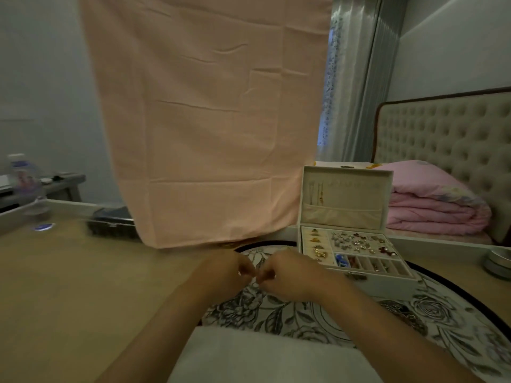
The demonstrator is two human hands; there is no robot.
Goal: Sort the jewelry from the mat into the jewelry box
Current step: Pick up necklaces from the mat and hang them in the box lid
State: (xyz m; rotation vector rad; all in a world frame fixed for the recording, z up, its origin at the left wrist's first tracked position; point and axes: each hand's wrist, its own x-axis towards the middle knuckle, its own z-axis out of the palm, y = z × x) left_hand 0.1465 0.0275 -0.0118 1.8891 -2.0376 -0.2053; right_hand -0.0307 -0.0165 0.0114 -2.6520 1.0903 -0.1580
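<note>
Over the far middle of the round floral mat point(304, 313), the left hand point(229, 272) and the right hand point(287, 275) meet, both with fingers curled and their fingertips drawn together almost touching. Whether they pinch a piece between them I cannot tell, since that spot is small and blurred. Both bare forearms run back toward the near edge, with a strip of white fabric point(262, 355) lying between them.

Just right of the right hand, on the far right part of the mat, stands the white jewelry box point(387, 283), its lid point(345, 194) upright and open. Thin chains point(315, 192) hang inside the lid at its left, above a fabric pocket. In the tray, gold pieces point(315, 244) sit in the ring rolls on the left, a crowd of small earrings point(356, 241) fills the wide compartment beside them, and the near row of narrow compartments holds a blue piece point(341, 259) at its left end. A metal clasp point(356, 275) shows on the near wall.

The mat lies on a tan wooden tabletop point(69, 286). A pink cloth point(207, 120) hangs down behind the hands to the far edge. To the far left are a dark case point(113, 223), a blue cap point(42, 226) and a water bottle point(23, 183). At the right edge sits a round metal tin point(499, 262). Beyond the box is a bed with a folded pink quilt point(431, 205) and a tufted headboard point(448, 134)
</note>
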